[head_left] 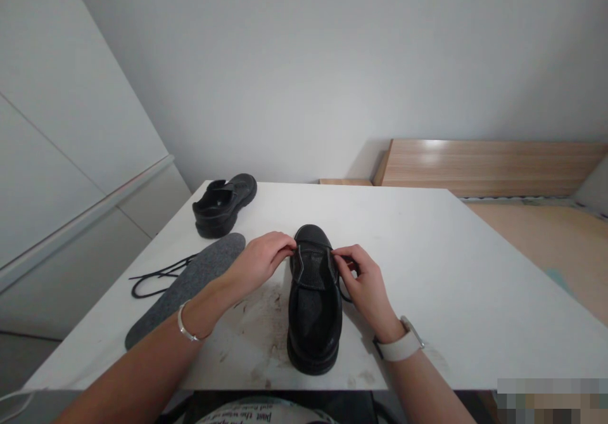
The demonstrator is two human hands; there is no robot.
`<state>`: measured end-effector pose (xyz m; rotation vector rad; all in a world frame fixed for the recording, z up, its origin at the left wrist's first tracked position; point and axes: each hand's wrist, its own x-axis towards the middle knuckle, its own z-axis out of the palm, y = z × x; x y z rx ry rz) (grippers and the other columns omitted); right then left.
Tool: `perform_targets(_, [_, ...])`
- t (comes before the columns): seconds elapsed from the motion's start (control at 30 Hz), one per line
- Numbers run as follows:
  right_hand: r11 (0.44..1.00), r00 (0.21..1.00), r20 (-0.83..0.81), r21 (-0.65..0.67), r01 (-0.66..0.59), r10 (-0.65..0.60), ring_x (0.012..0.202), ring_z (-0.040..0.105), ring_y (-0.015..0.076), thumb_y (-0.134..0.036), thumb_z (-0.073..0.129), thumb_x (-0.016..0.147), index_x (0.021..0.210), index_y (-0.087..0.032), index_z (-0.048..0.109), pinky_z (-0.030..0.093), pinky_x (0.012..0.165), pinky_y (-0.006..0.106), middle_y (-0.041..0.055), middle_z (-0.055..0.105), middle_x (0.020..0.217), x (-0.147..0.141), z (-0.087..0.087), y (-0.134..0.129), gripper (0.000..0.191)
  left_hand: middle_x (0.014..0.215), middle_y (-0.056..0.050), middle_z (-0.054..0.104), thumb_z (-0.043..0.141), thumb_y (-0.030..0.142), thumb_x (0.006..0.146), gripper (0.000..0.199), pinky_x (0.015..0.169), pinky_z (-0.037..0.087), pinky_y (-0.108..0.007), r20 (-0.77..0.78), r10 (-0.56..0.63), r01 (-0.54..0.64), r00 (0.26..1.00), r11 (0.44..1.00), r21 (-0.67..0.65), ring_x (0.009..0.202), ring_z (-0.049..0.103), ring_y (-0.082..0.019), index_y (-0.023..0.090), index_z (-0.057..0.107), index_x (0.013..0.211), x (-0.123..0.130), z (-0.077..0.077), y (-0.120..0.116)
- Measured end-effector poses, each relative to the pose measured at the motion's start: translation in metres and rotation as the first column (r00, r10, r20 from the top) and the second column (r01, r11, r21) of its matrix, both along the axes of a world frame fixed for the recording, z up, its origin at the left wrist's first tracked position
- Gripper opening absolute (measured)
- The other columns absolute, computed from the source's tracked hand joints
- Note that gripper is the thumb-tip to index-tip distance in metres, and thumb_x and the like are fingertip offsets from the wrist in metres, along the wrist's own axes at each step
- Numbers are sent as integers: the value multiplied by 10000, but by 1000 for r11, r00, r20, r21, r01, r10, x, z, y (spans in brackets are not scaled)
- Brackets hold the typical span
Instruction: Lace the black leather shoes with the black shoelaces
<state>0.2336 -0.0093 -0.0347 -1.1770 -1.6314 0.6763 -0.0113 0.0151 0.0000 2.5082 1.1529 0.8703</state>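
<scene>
A black leather shoe (315, 310) stands upright on the white table in front of me, its toe pointing away and its opening facing me. The tongue (312, 269) shows between two side flaps. My left hand (266, 256) pinches the edge of the left flap with its fingertips. On the other side, my right hand (363, 278) is closed by the right flap, with a black shoelace (346, 295) running from its fingers down beside the shoe. Whether those fingers also grip the flap is hidden.
Another black shoe (221, 205) sits at the table's far left. A grey felt insole (190, 284) lies under my left forearm, beside a loose black lace (147, 284). Brown dirt marks (270, 341) spot the white table (403, 234). A wooden headboard (475, 167) stands behind right.
</scene>
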Motion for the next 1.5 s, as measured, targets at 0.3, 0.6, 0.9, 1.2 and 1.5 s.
perform_targets(0.3, [1000, 1000, -1, 5, -5, 5, 820, 619, 166, -310, 549, 948, 960, -211, 688, 545, 719, 290, 57, 657, 924, 1, -1, 0, 171, 919, -52, 692, 541, 195, 987, 127, 782, 507, -287, -21, 2, -2, 1000, 1000, 3, 867, 649, -176, 168, 664, 973, -2, 0, -1])
perform_targets(0.6, [1000, 1000, 0, -6, -1, 1, 790, 610, 164, -324, 550, 951, 951, -209, 687, 535, 703, 289, 54, 655, 906, 1, 0, 0, 179, 883, -56, 690, 537, 183, 986, 152, 764, 514, -282, -12, -4, 5, 1000, 997, 78, 840, 644, -172, 159, 685, 959, 0, -4, -1])
perform_targets(0.9, [1000, 1000, 10, 1, 1, -1, 802, 611, 165, -317, 546, 951, 955, -213, 684, 529, 718, 289, 51, 653, 908, 0, -2, 0, 173, 884, -47, 700, 536, 184, 986, 162, 778, 516, -282, 12, 8, -8, 1000, 1000, 29, 849, 655, -172, 171, 687, 929, 0, 0, -2])
perform_targets(1.2, [1000, 1000, 9, -5, 0, 0, 807, 614, 169, -329, 545, 954, 955, -211, 679, 524, 713, 291, 54, 657, 916, 0, -2, 1, 178, 882, -52, 691, 540, 166, 981, 146, 767, 508, -284, -26, 18, -17, 999, 998, 59, 846, 647, -178, 164, 680, 938, 1, -1, -2])
perform_targets(1.5, [1000, 1000, -2, -7, 16, -16, 780, 604, 161, -332, 560, 943, 935, -202, 682, 505, 695, 286, 47, 655, 890, -1, -2, 0, 178, 886, -58, 697, 591, 125, 950, 104, 773, 500, -277, -5, 26, -25, 1000, 997, 77, 849, 646, -178, 136, 694, 944, 2, -4, -1])
